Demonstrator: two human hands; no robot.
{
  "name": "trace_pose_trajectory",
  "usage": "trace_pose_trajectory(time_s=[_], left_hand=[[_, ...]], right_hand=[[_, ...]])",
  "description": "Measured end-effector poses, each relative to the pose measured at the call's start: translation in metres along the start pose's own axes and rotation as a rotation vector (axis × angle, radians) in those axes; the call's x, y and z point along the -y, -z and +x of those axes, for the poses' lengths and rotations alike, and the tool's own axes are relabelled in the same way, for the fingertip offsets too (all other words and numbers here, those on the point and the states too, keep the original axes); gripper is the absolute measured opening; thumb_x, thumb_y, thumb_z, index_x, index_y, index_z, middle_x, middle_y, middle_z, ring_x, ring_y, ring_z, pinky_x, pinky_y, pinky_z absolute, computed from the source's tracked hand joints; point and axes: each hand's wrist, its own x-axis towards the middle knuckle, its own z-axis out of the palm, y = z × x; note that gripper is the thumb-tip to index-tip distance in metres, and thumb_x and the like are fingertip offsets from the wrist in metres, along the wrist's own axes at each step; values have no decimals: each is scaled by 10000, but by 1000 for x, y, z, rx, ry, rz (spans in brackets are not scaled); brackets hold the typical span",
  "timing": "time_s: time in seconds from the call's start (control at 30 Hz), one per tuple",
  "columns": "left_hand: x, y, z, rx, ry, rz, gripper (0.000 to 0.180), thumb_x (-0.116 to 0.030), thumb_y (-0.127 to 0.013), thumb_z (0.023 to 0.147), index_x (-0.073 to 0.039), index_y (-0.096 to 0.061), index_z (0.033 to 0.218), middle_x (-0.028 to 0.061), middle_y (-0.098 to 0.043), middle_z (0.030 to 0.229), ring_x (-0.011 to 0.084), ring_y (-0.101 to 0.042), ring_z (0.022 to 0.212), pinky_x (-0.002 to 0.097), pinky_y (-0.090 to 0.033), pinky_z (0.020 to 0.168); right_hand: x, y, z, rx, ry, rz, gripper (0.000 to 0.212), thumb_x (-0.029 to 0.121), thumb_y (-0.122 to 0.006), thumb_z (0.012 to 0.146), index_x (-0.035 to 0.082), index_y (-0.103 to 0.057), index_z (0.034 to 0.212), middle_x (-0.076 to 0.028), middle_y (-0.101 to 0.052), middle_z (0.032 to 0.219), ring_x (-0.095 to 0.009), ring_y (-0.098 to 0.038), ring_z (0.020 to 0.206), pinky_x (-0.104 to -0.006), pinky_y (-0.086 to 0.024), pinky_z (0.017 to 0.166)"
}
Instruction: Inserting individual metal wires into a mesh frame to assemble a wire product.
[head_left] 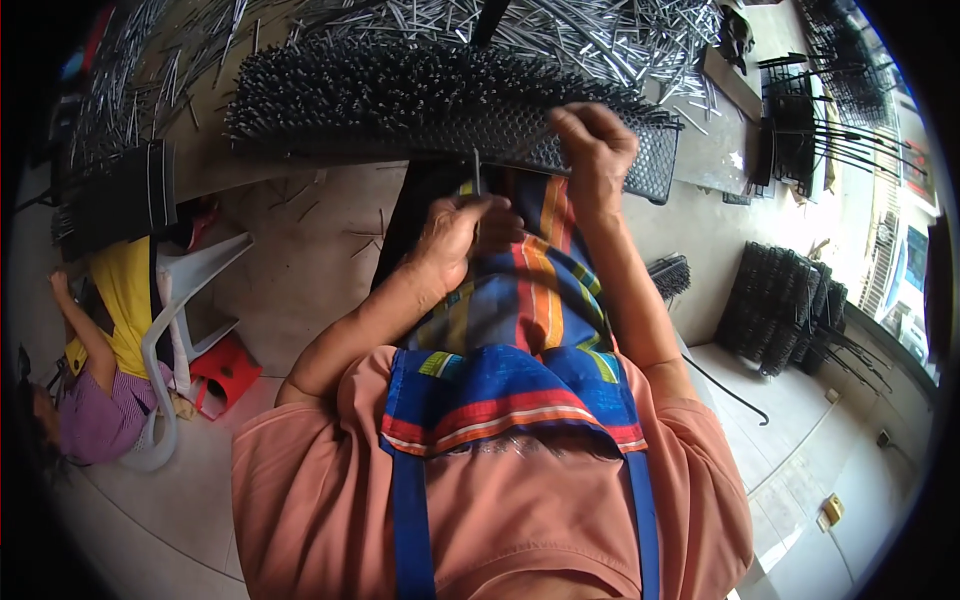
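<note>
A long black honeycomb-mesh panel (500, 137) spans the table's near edge, its left and back portions crowded with upright dark rods (350, 90). My left hand (455, 235) is closed over my lap, just short of the panel. A thin grey metal strip (477, 172) sticks up out of its fingers toward the panel's edge. At the panel's right part, over bare holes, my right hand (598, 150) is closed in a pinch. What its fingertips hold, if anything, is too blurred to make out. A striped multicoloured apron (520, 385) covers my lap.
Loose metal strips (640, 35) lie heaped across the table's far side. At left a person in a purple top (105, 415) sits on a white plastic chair (160, 350), by a red box (225, 375). Stacked black racks (775, 305) stand on the floor at right.
</note>
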Motion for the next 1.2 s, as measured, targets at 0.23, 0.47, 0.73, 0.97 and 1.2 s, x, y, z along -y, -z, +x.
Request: trace_pose_trajectory(time_s=[0.23,0.47,0.73,0.97,1.2], left_hand=[[12,-1,5,-25,-81,-129,239,-211,-561,946,-5,-664,1013,155,-714,879,250,-711,772,363,-592,697],[14,3,6,-1,-81,-102,244,-196,-522,968,-19,-656,1070,143,-709,933,231,-697,824,354,-568,722],[14,2,8,-13,-125,-125,250,-194,-523,961,1,-646,1058,151,-699,895,233,-693,762,353,-575,697],[13,-3,8,13,-132,-82,253,-187,-510,974,-1,-638,1088,141,-695,898,223,-685,789,348,-561,727],[-1,-28,21,99,-174,22,214,-182,-536,964,-27,-660,1043,105,-696,869,195,-680,756,332,-560,703]], right_hand=[[-14,-17,27,-58,501,-206,94,-33,-761,757,12,-693,805,17,-633,701,-35,-561,646,-189,-450,584],[-16,-17,25,-16,587,-391,100,-39,-765,739,-2,-692,796,-30,-662,727,-59,-589,655,-204,-472,610],[-24,-24,27,-15,606,-372,100,-29,-763,742,-8,-693,809,-61,-657,730,-82,-599,649,-219,-471,601],[-21,-22,21,6,645,-475,112,-25,-748,739,13,-711,838,-71,-658,751,-138,-621,630,-252,-479,579],[-15,-7,17,130,514,-617,109,54,-747,773,3,-704,859,-82,-661,733,-127,-618,631,-265,-477,589]])
